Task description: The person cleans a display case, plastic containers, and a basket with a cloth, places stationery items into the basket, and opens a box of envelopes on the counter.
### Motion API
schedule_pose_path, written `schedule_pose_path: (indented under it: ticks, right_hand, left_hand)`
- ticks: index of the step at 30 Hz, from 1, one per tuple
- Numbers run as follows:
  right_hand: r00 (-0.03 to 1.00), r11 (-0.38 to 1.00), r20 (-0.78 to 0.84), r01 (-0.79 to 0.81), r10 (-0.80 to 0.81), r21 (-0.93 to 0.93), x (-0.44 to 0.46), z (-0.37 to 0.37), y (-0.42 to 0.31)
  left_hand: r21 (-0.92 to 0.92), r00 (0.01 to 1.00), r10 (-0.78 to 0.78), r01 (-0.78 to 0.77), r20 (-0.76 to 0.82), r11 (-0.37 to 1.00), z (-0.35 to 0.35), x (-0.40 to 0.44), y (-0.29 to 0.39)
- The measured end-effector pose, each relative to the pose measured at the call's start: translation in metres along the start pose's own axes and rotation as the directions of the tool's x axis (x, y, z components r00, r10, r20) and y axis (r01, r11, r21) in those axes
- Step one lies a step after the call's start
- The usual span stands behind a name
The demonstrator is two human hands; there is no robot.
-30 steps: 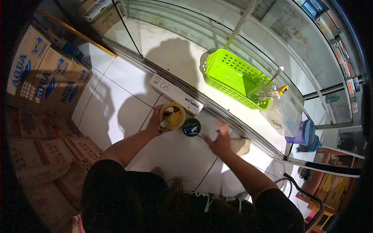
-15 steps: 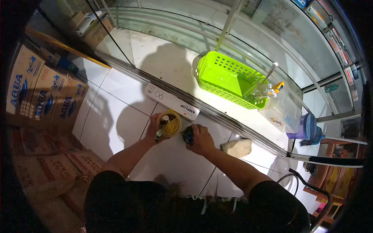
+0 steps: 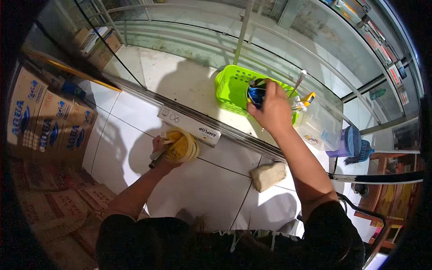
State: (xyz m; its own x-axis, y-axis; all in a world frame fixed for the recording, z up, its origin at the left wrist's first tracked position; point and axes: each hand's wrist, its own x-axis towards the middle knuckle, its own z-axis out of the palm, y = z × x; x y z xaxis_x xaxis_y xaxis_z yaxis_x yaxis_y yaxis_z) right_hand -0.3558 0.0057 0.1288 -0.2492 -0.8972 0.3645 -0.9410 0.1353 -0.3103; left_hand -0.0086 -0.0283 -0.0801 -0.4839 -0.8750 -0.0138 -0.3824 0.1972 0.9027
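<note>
My left hand (image 3: 164,157) is wrapped round a yellowish round tub (image 3: 183,146), tilted above the floor tiles, with a white item and a dark-ended handle at its left side. My right hand (image 3: 273,105) grips a small dark round container (image 3: 255,95) with blue items in it, over the bright green perforated basket (image 3: 231,85). The hand hides part of the basket. At the basket's right end stand a spoon-like handle (image 3: 299,82) and a yellow-and-black item (image 3: 308,99).
A white AMPLOP box (image 3: 189,125) lies along the cabinet's rail. A beige cloth bundle (image 3: 268,176) rests on the tiles. Right of the basket are a clear plastic box (image 3: 320,130) and a purple container (image 3: 344,143). AQUA cartons (image 3: 51,117) stand at the left.
My right hand has lifted the dark round container from the floor and carried it up and right to the green basket. The tub in my left hand is tilted more. The view has shifted.
</note>
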Motion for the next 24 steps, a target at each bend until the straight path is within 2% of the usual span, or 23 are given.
schedule_pose_path:
  ticks: [1, 3, 4, 5, 7, 9, 11, 12, 14, 16, 17, 18, 19, 20, 21, 22, 23, 24]
  right_hand:
    - [0.984, 0.993, 0.142, -0.106, 0.111, -0.047, 0.004, 0.008, 0.004]
    - [0.971, 0.987, 0.190, -0.132, 0.147, -0.089, 0.008, 0.023, 0.013]
    - [0.953, 0.979, 0.244, -0.151, 0.181, -0.137, 0.008, 0.031, 0.017]
    - [0.930, 0.968, 0.296, -0.169, 0.218, -0.184, 0.008, 0.037, 0.021]
    - [0.911, 0.965, 0.323, -0.222, 0.256, -0.139, 0.007, 0.043, 0.027]
    - [0.873, 0.948, 0.374, -0.312, 0.314, -0.069, 0.007, 0.047, 0.032]
    - [0.890, 0.950, 0.344, -0.311, 0.298, -0.020, 0.004, 0.051, 0.036]
    - [0.906, 0.953, 0.318, -0.302, 0.280, 0.021, 0.000, 0.053, 0.037]
    - [0.922, 0.953, 0.281, -0.295, 0.266, 0.068, -0.006, 0.054, 0.036]
    - [0.991, 0.985, -0.003, -0.130, 0.131, 0.115, -0.019, 0.052, 0.032]
    - [0.987, 0.992, -0.147, -0.043, 0.060, 0.117, -0.027, 0.050, 0.031]
    - [0.986, 0.992, -0.154, -0.046, 0.064, 0.117, -0.037, 0.043, 0.029]
    - [0.987, 0.978, -0.160, 0.049, -0.016, 0.202, -0.050, 0.032, 0.024]
    - [0.980, 0.948, -0.173, 0.142, -0.095, 0.284, -0.064, 0.025, 0.021]
    - [0.978, 0.940, -0.150, 0.183, -0.145, 0.287, -0.083, 0.025, 0.022]
    - [0.973, 0.930, -0.126, 0.223, -0.194, 0.291, -0.104, 0.027, 0.026]
    - [0.953, 0.910, -0.115, 0.301, -0.279, 0.285, -0.129, 0.036, 0.035]
    - [0.927, 0.884, -0.104, 0.376, -0.362, 0.278, -0.150, 0.039, 0.040]
  left_hand:
    - [0.078, 0.999, 0.051, -0.052, 0.014, 0.996, -0.007, 0.001, 0.010]
    - [0.232, 0.988, 0.144, -0.153, 0.054, 0.961, -0.025, 0.001, 0.043]
    - [0.240, 0.988, 0.145, -0.155, 0.058, 0.958, -0.032, 0.001, 0.059]
    - [0.143, 0.992, 0.115, -0.121, 0.046, 0.982, -0.038, 0.000, 0.076]
    - [-0.056, 0.998, 0.045, -0.043, 0.033, 0.997, -0.045, -0.004, 0.111]
    - [-0.256, 0.999, -0.023, 0.030, 0.030, 0.966, -0.048, -0.003, 0.141]
    - [-0.442, 0.996, -0.080, 0.090, 0.040, 0.892, -0.050, 0.004, 0.159]
    - [-0.433, 0.996, -0.072, 0.083, 0.043, 0.897, -0.051, 0.011, 0.160]
    - [-0.404, 0.989, 0.019, 0.042, 0.147, 0.914, -0.057, 0.031, 0.163]
    - [-0.386, 0.977, 0.069, 0.015, 0.202, 0.922, -0.057, 0.050, 0.174]
    - [-0.589, 0.974, 0.061, 0.082, 0.219, 0.804, -0.048, 0.057, 0.198]
    - [-0.757, 0.969, 0.057, 0.150, 0.240, 0.636, -0.038, 0.066, 0.219]
    - [-0.755, 0.968, 0.063, 0.148, 0.243, 0.639, -0.031, 0.076, 0.234]
    - [-0.637, 0.975, 0.006, 0.142, 0.224, 0.757, -0.023, 0.088, 0.247]
    - [-0.502, 0.980, -0.047, 0.142, 0.195, 0.853, -0.016, 0.099, 0.257]
    - [-0.500, 0.979, -0.043, 0.139, 0.199, 0.855, -0.005, 0.113, 0.253]
    - [-0.513, 0.976, 0.189, -0.107, 0.110, 0.851, 0.008, 0.129, 0.239]
    - [-0.507, 0.911, 0.411, -0.345, 0.021, 0.790, 0.017, 0.140, 0.236]
